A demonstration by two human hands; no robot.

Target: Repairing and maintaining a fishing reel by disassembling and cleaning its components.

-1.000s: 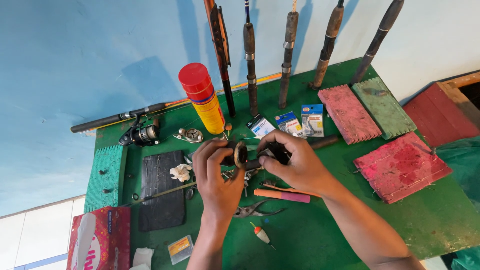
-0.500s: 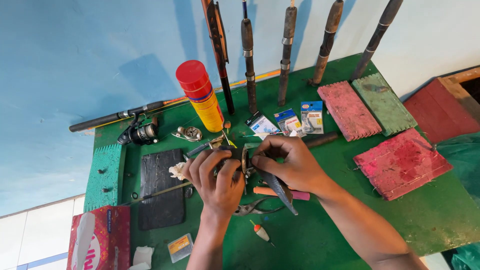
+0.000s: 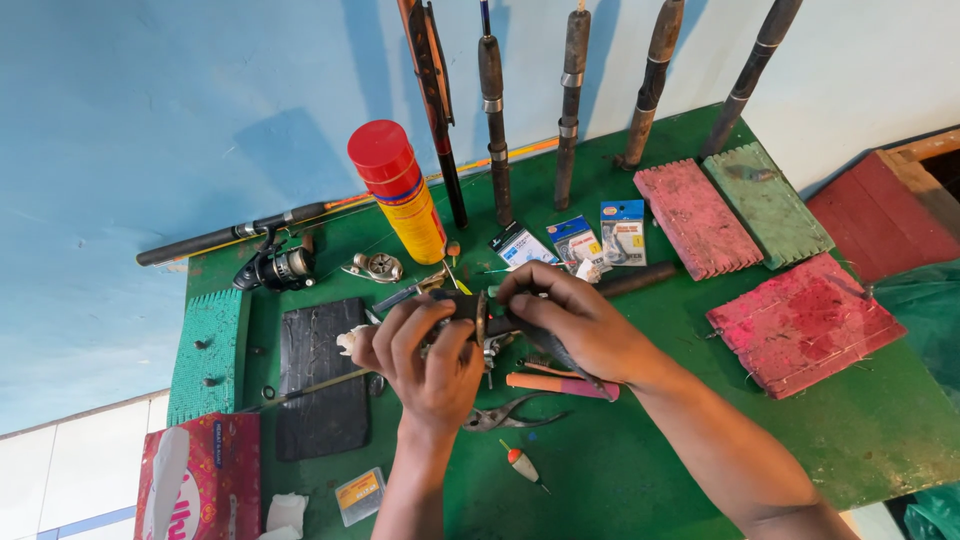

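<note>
1. Left hand (image 3: 432,352): held palm-down above the desk middle, fingers clamped on a dark fishing reel (image 3: 478,316).
2. Right hand (image 3: 572,322): reached in from the right, fingertips pinched together on the same reel.
3. Red-capped yellow canister (image 3: 400,192): upright behind the hands; contents hidden.
4. Tissue box (image 3: 197,479): at the near left corner, a tissue protruding.
5. Green desk (image 3: 640,470): set against a blue wall; pliers (image 3: 505,413) just beneath the hands, rods (image 3: 571,100) leaned behind.
</note>
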